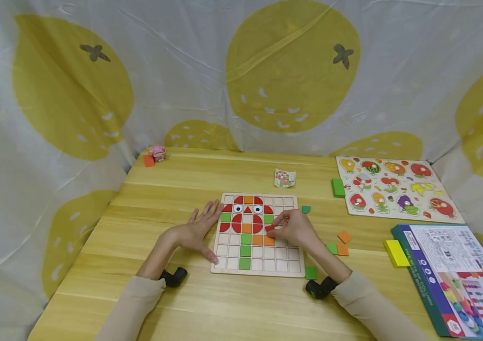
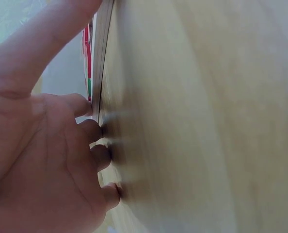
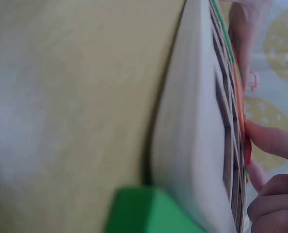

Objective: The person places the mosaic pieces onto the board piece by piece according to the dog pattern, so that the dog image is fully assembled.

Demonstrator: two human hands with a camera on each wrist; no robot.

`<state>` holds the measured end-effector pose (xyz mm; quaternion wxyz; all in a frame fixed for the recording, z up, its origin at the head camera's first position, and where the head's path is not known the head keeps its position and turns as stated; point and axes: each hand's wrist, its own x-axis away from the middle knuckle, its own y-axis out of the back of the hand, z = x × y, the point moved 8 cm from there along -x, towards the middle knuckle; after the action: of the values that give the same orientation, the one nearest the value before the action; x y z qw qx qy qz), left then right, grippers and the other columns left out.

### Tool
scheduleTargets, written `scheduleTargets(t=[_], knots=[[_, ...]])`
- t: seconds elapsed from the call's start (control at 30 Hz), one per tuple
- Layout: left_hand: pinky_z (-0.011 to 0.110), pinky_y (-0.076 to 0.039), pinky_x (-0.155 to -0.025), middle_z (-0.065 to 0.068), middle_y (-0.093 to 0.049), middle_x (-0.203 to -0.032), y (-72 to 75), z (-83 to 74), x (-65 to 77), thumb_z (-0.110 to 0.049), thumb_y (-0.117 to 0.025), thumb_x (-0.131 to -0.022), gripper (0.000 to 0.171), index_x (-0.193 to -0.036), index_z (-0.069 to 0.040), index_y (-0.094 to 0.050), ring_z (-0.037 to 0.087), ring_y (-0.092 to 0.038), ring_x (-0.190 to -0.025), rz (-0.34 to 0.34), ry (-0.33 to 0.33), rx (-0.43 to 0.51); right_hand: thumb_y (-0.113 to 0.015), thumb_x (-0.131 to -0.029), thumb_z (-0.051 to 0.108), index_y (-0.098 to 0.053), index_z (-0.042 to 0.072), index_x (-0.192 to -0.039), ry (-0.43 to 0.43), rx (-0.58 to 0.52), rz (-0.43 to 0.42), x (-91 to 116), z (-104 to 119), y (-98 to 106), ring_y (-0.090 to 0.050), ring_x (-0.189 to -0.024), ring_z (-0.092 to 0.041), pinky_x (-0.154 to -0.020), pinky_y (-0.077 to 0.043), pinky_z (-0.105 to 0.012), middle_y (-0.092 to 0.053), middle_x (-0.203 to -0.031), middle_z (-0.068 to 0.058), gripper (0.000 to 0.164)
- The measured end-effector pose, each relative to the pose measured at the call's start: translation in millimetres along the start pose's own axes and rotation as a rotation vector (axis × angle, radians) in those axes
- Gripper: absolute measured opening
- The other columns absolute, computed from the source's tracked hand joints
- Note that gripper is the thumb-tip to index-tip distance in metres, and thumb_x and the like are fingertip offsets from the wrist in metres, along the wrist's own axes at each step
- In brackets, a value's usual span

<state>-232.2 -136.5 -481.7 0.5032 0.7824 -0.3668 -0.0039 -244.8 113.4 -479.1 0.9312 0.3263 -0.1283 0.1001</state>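
A square wooden grid board (image 1: 258, 273) lies on the table, with red, green, orange and eye-marked pieces set in part of its cells. My left hand (image 1: 196, 231) rests along the board's left edge, fingers spread and thumb near the lower left corner. In the left wrist view, several fingertips (image 2: 103, 156) touch down beside the board's side. Over the right part of the grid, my right hand (image 1: 296, 228) pinches a small red piece (image 1: 269, 228) between thumb and fingertips. The right wrist view shows this red piece (image 3: 248, 149) edge-on at the board surface.
A small picture card (image 1: 285, 178) lies behind the board. Right of it are a dark green rounded piece (image 1: 306, 209), loose orange tiles (image 1: 344, 237) and green tiles (image 1: 311, 273). Farther right sit a fruit puzzle (image 1: 384, 182), a green block (image 1: 338, 188), a yellow block (image 1: 396, 254) and a box (image 1: 459, 246).
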Motion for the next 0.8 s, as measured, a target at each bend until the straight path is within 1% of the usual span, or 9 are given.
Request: scheduleTargets(t=[0.07, 0.23, 0.3, 0.5, 0.7, 0.8], knots=[[0.062, 0.006, -0.118, 0.013, 0.021, -0.161, 0.0, 0.4, 0.0, -0.058, -0.084, -0.059, 0.141, -0.155, -0.013, 0.010, 0.034, 0.017, -0.150, 0.000, -0.001, -0.001, -0.089, -0.066, 0.026, -0.070, 0.012, -0.082, 0.011, -0.013, 0.011, -0.7, -1.5, -0.4, -0.039, -0.054, -0.015, -0.047, -0.025, -0.024, -0.042, -0.057, 0.000, 0.028], [0.062, 0.006, -0.118, 0.013, 0.021, -0.161, -0.5, 0.8, 0.0, -0.058, -0.084, -0.059, 0.142, -0.155, -0.013, 0.010, 0.034, 0.018, -0.150, 0.001, -0.004, -0.012, -0.087, -0.069, 0.018, -0.077, 0.014, -0.088, 0.107, -0.058, 0.066, -2.0, 0.2, 0.6, -0.033, -0.050, -0.013, -0.046, -0.022, -0.022, -0.037, -0.052, 0.002, 0.022], [0.062, 0.006, -0.119, 0.013, 0.021, -0.161, -0.7, 1.1, -0.1, -0.059, -0.084, -0.059, 0.142, -0.155, -0.013, 0.010, 0.034, 0.018, -0.150, 0.002, -0.002, -0.013, -0.086, -0.070, 0.015, -0.078, 0.014, -0.088, 0.133, -0.058, 0.078, -2.0, 1.6, 1.9, -0.033, -0.050, -0.013, -0.046, -0.022, -0.021, -0.038, -0.051, 0.002, 0.020], [0.062, 0.006, -0.118, 0.013, 0.021, -0.161, -1.0, 0.4, 0.4, -0.058, -0.084, -0.059, 0.142, -0.155, -0.013, 0.010, 0.034, 0.017, -0.150, 0.003, -0.003, 0.000, -0.087, -0.068, 0.019, -0.078, 0.013, -0.085, 0.149, -0.044, 0.052, -4.6, 3.4, 4.3, -0.036, -0.049, -0.013, -0.045, -0.024, -0.021, -0.043, -0.051, 0.002, 0.020], [0.062, 0.006, -0.119, 0.013, 0.021, -0.161, 0.0, 0.9, 1.5, -0.058, -0.084, -0.059, 0.142, -0.155, -0.013, 0.010, 0.034, 0.017, -0.150, 0.001, 0.002, -0.010, -0.087, -0.069, 0.019, -0.078, 0.012, -0.082, 0.152, -0.076, 0.051, -7.6, 4.4, 2.0, -0.034, -0.047, -0.012, -0.044, -0.023, -0.021, -0.041, -0.048, 0.003, 0.018], [0.062, 0.006, -0.119, 0.013, 0.021, -0.161, -0.1, 1.0, 1.0, -0.059, -0.083, -0.060, 0.141, -0.155, -0.013, 0.010, 0.034, 0.018, -0.150, 0.003, -0.001, -0.016, -0.086, -0.070, 0.020, -0.078, 0.012, -0.084, 0.143, -0.080, 0.056, -7.8, 2.0, 3.5, -0.033, -0.047, -0.011, -0.044, -0.023, -0.021, -0.040, -0.049, 0.003, 0.018]])
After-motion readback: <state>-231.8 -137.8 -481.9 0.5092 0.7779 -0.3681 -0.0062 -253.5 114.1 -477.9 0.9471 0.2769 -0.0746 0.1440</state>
